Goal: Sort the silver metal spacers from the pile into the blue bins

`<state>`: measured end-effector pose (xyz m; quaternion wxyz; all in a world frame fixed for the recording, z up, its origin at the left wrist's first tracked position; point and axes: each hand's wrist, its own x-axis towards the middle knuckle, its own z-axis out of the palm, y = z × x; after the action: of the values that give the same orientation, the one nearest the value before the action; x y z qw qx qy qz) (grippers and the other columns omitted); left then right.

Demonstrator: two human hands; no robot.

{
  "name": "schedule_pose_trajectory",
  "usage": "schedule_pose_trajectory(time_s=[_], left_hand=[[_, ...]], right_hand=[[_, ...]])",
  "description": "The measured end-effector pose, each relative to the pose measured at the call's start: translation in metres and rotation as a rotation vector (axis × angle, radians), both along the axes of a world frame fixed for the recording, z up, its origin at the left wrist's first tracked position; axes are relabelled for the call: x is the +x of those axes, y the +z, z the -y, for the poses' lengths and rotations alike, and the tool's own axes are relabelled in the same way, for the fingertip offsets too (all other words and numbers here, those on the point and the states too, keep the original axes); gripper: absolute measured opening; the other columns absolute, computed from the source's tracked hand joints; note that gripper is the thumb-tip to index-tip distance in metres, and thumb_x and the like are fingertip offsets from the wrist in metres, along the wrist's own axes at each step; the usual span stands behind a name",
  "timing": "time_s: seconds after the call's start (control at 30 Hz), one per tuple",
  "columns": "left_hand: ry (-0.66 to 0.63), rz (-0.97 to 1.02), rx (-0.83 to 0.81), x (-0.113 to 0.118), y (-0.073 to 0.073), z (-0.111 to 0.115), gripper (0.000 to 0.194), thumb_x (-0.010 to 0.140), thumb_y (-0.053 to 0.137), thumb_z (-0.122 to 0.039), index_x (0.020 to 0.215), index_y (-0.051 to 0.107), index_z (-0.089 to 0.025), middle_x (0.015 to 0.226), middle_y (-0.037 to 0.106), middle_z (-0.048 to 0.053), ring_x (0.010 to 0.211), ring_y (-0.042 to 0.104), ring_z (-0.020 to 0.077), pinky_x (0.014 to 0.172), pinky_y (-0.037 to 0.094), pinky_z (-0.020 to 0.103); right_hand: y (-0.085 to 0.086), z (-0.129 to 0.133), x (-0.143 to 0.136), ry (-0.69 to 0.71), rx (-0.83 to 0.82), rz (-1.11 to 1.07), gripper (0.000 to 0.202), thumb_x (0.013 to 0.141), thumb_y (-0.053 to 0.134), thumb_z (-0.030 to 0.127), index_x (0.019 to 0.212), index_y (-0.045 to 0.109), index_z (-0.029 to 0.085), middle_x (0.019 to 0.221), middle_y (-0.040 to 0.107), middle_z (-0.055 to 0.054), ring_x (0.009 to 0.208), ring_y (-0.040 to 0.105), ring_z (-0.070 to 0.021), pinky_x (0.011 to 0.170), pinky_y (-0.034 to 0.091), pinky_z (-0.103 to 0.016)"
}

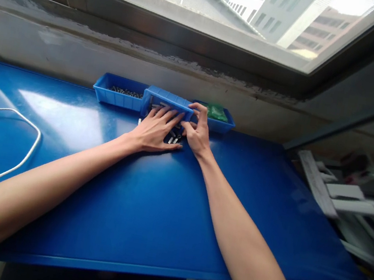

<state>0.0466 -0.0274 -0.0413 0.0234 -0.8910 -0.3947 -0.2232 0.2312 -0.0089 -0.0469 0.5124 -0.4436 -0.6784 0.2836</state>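
Observation:
A blue plastic bin (171, 96) is tipped on its side, its opening facing me. My right hand (197, 130) grips its right end, thumb and fingers on the rim. Spread fingers of my left hand (158, 128) lie across the bin's mouth, over small pieces inside. Several small metallic and white pieces (174, 138) lie at the opening, beside my left thumb; their exact kind is too small to tell. Part of the bin's inside is hidden behind my left hand.
To the left stands a blue bin (115, 97) of small dark metal parts. A third bin (223, 126) with a green plastic bag (216, 112) stands at the right. A white cable (33, 145) curves over the blue table (159, 221). Behind are a wall and window.

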Motion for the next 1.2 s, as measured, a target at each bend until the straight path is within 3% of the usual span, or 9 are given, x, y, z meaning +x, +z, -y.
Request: schedule_pose_trajectory(time_s=[0.2, 0.37, 0.53, 0.73, 0.97, 1.2], left_hand=[[0.008, -0.018, 0.049, 0.0, -0.0008, -0.0021, 0.08, 0.09, 0.061, -0.061, 0.149, 0.049, -0.009, 0.147, 0.049, 0.025, 0.134, 0.043, 0.0432, 0.113, 0.031, 0.058], [0.006, 0.012, 0.095, -0.0001, -0.0027, -0.0023, 0.07, 0.091, 0.06, -0.059, 0.146, 0.054, -0.016, 0.151, 0.046, 0.021, 0.143, 0.033, 0.043, 0.118, 0.02, 0.062], [0.031, 0.021, 0.091, 0.0009, -0.0023, 0.0013, 0.063, 0.092, 0.06, -0.055, 0.142, 0.059, -0.017, 0.14, 0.055, 0.02, 0.134, 0.044, 0.0404, 0.115, 0.029, 0.06], [0.108, -0.022, 0.125, 0.0016, -0.001, 0.0025, 0.059, 0.093, 0.057, -0.057, 0.14, 0.062, -0.022, 0.148, 0.05, 0.019, 0.141, 0.035, 0.0472, 0.116, 0.005, 0.077], [0.06, -0.05, 0.102, -0.0016, 0.0034, -0.0014, 0.06, 0.092, 0.058, -0.056, 0.139, 0.063, -0.019, 0.143, 0.051, 0.023, 0.132, 0.044, 0.0442, 0.11, 0.029, 0.067], [0.053, -0.01, 0.098, -0.0037, -0.0018, -0.0032, 0.065, 0.09, 0.061, -0.056, 0.145, 0.056, -0.022, 0.146, 0.05, 0.021, 0.138, 0.036, 0.0444, 0.113, 0.023, 0.067]], right_hand=[[0.0032, 0.0033, 0.0001, -0.084, 0.028, 0.079, 0.043, 0.078, 0.058, 0.019, 0.119, 0.047, 0.028, 0.129, 0.063, -0.005, 0.052, 0.046, -0.005, 0.053, 0.048, -0.023], [0.0037, 0.0043, -0.0006, -0.088, 0.04, 0.073, 0.042, 0.077, 0.055, 0.017, 0.117, 0.045, 0.027, 0.129, 0.063, -0.006, 0.05, 0.045, -0.0045, 0.053, 0.047, -0.023], [0.0012, 0.0038, 0.0015, -0.091, 0.046, 0.054, 0.043, 0.076, 0.055, 0.017, 0.117, 0.045, 0.027, 0.128, 0.063, -0.005, 0.05, 0.045, -0.005, 0.05, 0.044, -0.023], [-0.0005, 0.0013, 0.0014, -0.079, 0.043, 0.028, 0.043, 0.076, 0.054, 0.017, 0.116, 0.045, 0.028, 0.125, 0.064, -0.004, 0.049, 0.045, -0.005, 0.048, 0.043, -0.023], [0.0009, 0.0021, 0.0003, -0.057, 0.029, 0.01, 0.042, 0.075, 0.054, 0.018, 0.115, 0.042, 0.028, 0.128, 0.062, -0.004, 0.05, 0.042, -0.0047, 0.048, 0.04, -0.023], [-0.0029, 0.0005, 0.0019, -0.094, 0.092, 0.085, 0.042, 0.078, 0.053, 0.016, 0.117, 0.043, 0.028, 0.121, 0.062, -0.002, 0.055, 0.047, -0.007, 0.059, 0.048, -0.026]])
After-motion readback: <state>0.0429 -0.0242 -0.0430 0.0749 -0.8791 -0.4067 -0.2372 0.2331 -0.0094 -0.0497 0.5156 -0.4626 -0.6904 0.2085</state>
